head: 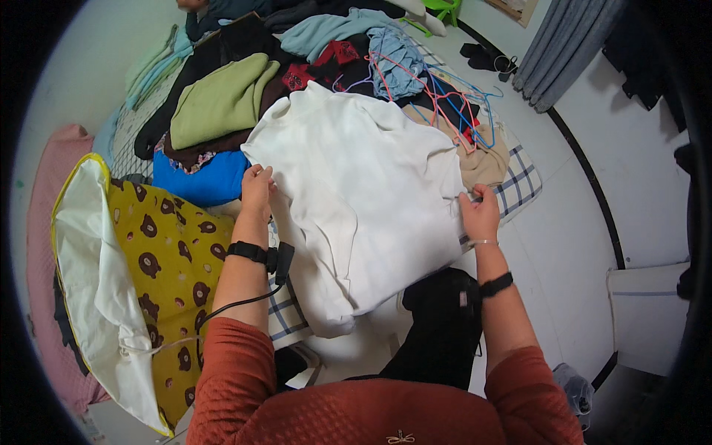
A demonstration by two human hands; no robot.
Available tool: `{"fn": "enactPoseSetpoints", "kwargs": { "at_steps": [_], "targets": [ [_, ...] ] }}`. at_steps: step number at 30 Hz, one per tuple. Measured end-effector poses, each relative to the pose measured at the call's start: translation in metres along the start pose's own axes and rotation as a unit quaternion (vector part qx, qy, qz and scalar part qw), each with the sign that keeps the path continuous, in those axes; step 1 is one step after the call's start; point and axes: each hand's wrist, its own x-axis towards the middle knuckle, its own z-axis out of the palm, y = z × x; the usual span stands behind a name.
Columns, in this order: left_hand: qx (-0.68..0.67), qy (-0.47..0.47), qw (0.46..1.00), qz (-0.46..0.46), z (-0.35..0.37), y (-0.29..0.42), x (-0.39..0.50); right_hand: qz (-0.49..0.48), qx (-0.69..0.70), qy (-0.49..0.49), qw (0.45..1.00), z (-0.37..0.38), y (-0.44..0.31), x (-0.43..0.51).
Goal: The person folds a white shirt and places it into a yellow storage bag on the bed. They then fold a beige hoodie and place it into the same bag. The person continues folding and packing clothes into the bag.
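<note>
A white long-sleeved top (pixel 384 189) lies spread in front of me, over the bed's edge and close to my knees. One of its sleeves is folded down across the front, with the cuff near the lower edge. At the left edge of the top, my left hand (pixel 257 188) pinches the fabric between thumb and fingers. My right hand (pixel 480 212) grips the opposite edge, near a bunched part of the cloth. Both hands are at about the same height on the garment.
Beyond the top lie a folded green garment (pixel 219 100), a blue bundle (pixel 203 181), light-blue denim (pixel 396 64) and beige cloth (pixel 484 156). Several tangled plastic hangers (pixel 445 105) rest at right. A yellow bear-print storage bag (pixel 172 261) stands at left. A grey curtain (pixel 562 55) hangs at upper right.
</note>
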Motion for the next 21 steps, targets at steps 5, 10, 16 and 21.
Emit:
{"fn": "enactPoseSetpoints", "kwargs": {
  "at_steps": [5,10,16,21],
  "targets": [
    [0.316,0.020,0.916,0.246,-0.010,-0.020,-0.039,0.045,-0.118,-0.148,0.981,0.012,0.021,0.002],
    [0.446,-0.307,0.745,0.390,-0.013,-0.054,-0.158,0.031,-0.079,-0.152,0.985,0.015,0.031,0.001],
    [0.548,-0.385,0.667,0.327,-0.014,-0.052,-0.225,0.096,0.024,-0.095,0.991,-0.002,0.030,0.011],
    [0.455,-0.300,0.761,0.352,-0.029,-0.044,-0.237,0.217,0.248,-0.078,0.941,-0.009,0.021,0.018]
  ]
}}
